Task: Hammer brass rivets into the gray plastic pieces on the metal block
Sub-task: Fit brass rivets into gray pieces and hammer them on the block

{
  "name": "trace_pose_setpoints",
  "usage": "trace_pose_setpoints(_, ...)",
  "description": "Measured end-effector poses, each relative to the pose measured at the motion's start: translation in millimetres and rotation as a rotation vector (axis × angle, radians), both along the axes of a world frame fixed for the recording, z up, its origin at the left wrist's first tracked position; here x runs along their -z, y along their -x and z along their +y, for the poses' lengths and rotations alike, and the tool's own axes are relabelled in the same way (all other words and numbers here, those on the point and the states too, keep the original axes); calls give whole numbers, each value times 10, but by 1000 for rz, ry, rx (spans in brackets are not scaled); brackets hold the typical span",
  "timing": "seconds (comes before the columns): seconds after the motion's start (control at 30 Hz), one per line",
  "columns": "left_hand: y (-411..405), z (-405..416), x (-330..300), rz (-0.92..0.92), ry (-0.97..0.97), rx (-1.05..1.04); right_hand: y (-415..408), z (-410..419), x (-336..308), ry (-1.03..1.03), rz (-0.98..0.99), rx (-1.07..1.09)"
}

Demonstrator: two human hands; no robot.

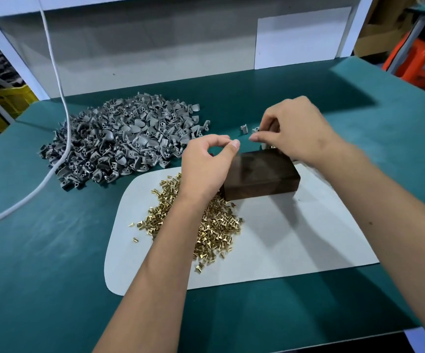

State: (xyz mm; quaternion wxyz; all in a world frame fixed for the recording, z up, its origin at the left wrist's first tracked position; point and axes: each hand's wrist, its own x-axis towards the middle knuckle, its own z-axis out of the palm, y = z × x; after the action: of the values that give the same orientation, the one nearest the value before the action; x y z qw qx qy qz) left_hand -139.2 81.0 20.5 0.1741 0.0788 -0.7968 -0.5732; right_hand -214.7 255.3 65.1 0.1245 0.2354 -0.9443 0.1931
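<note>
A dark metal block (262,174) lies on a white mat (295,238). Loose brass rivets (216,228) are heaped on the mat to the block's left, partly under my left forearm. My left hand (206,164) hovers over the block's left end, its index finger and thumb curled so the tips meet; whether they pinch anything is too small to see. Just behind the block's far edge, my right hand (295,131) pinches a small gray plastic piece (255,137) at its fingertips. A glint of brass shows beneath that hand. No hammer is in view.
A large heap of gray plastic pieces (124,138) sits on the green table (53,250) at the back left, and a white cord (64,128) drapes over it. Two loose gray pieces (244,129) lie behind the block. A white panel closes off the back.
</note>
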Motion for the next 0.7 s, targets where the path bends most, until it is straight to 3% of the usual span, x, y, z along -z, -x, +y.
trace_pose_setpoints(0.17,23,-126,8,-2,115,-187,290,67,-25,-1,-118,262)
trace_pose_setpoints(0.27,21,-290,-23,-18,193,-334,304,17,-97,29,-92,323)
trace_pose_setpoints(0.4,-55,-624,-69,-129,357,-513,-32,-324,-241,32,-39,3)
trace_pose_setpoints(0.57,-209,-1090,-140,-287,396,-664,-814,-1041,-133,-182,-147,-572)
trace_pose_setpoints(0.7,-376,-1496,-169,-324,251,-791,-1015,-1407,70,-199,-145,-657)
